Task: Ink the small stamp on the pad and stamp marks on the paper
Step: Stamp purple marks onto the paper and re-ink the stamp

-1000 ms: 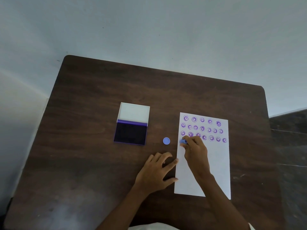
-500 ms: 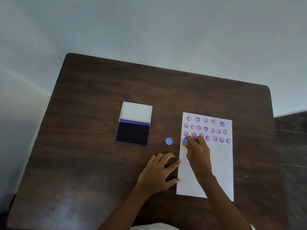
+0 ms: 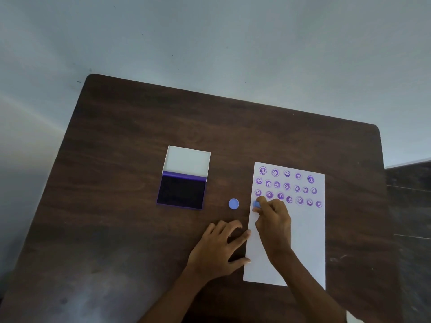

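A white sheet of paper [image 3: 303,241] lies on the right half of the dark wooden table [image 3: 121,141]; its top part carries three rows of purple smiley marks [image 3: 286,186]. My right hand [image 3: 275,222] is shut on a small blue stamp [image 3: 256,204], pressed down at the paper's left edge under the third row. My left hand [image 3: 221,248] lies flat on the table, fingers spread, its fingertips touching the paper's left edge. The ink pad [image 3: 182,192] lies open left of the paper, with a dark purple surface and a white lid folded back.
A round blue stamp cap [image 3: 233,203] rests on the table between the ink pad and the paper. The table stands against a pale wall [image 3: 210,38]. A dark floor [image 3: 410,206] shows past the table's right edge.
My right hand has kept the stamp at the same spot on the paper's left edge. My left hand has stayed put. The whole view shifted slightly as my head moved.
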`<move>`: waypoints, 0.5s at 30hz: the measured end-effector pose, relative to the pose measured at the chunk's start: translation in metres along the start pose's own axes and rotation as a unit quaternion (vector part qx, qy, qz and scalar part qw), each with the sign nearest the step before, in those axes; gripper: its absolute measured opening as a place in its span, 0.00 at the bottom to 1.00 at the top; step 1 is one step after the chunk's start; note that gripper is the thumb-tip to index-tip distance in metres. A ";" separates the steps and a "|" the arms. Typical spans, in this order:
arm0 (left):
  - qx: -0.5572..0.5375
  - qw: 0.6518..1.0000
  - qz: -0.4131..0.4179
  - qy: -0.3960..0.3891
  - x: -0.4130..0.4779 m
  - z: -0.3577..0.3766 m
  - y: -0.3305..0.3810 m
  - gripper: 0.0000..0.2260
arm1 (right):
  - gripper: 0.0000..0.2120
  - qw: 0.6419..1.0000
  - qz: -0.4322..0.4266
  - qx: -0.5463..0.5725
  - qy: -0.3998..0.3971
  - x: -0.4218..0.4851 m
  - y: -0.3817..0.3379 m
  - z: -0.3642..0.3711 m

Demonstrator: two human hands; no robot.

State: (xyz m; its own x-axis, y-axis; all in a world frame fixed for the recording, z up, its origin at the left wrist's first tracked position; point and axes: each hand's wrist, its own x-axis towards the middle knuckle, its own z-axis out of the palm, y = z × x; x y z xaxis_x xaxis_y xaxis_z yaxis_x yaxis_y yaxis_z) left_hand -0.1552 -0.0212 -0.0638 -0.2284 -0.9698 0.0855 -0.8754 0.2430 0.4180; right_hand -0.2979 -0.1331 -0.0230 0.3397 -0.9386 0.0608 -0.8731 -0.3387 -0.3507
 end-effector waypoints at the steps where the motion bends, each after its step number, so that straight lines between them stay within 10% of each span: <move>1: 0.000 1.000 0.000 -0.003 0.000 -0.001 0.000 0.26 | 0.21 1.000 0.003 0.001 -0.010 0.001 -0.001 -0.001; 15: -0.190 0.978 -0.065 0.055 0.001 -0.017 0.004 0.22 | 0.13 0.876 0.353 0.304 0.127 -0.010 -0.002 -0.059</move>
State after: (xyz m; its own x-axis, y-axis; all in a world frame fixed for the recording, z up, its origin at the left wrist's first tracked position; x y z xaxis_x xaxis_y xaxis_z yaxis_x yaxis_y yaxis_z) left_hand -0.1518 -0.0219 -0.0463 -0.0603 -0.9934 0.0976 -0.6678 0.1128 0.7357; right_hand -0.3201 -0.1264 0.0322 -0.3662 -0.9104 -0.1926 -0.4601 0.3571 -0.8129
